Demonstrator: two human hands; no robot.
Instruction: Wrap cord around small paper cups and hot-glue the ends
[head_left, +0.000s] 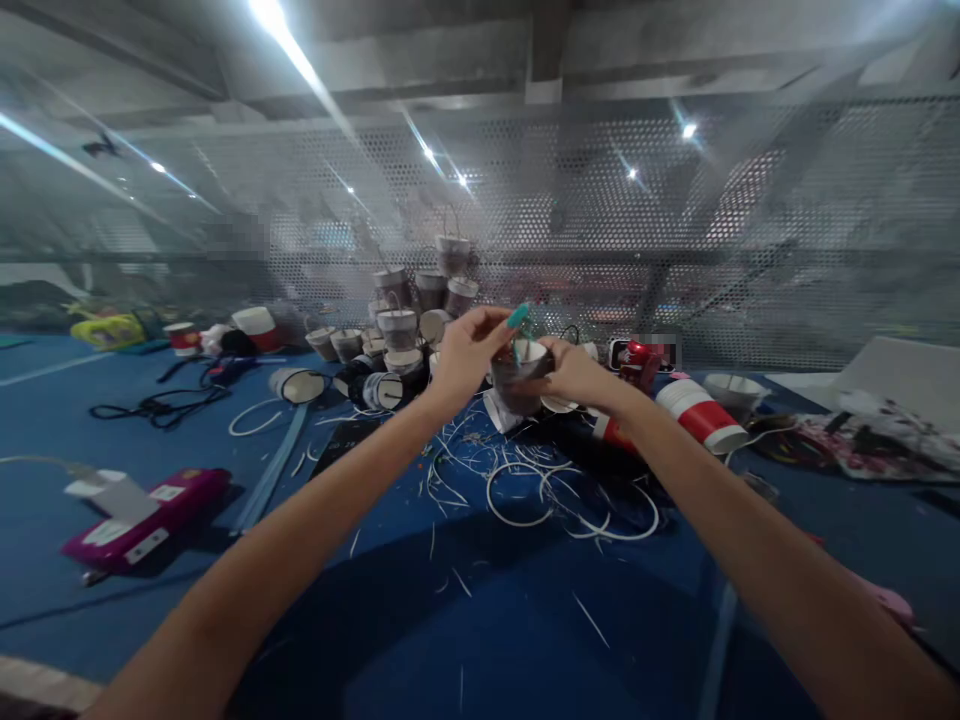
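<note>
A grey-wrapped paper cup [516,380] with a white rim is held up in front of me, above the blue table. My right hand [581,378] grips it from the right side, fingers wrapped round its wall. At the cup's mouth, my left hand [472,348] is closed with its fingertips together. A small teal piece [518,316] shows at those fingertips, its kind unclear, and more teal shows just above the rim. Thin sticks or wires seem to stand inside the cup. Behind my left hand rises a stack of similar cups [397,328], several with wire handles.
White cord loops [517,522] and scattered trimmings lie below my hands. A magenta power strip [180,505] with a white plug sits at left. Red-and-white paper cups [705,415] lie at right. Behind the table stands a perforated metal screen [525,220].
</note>
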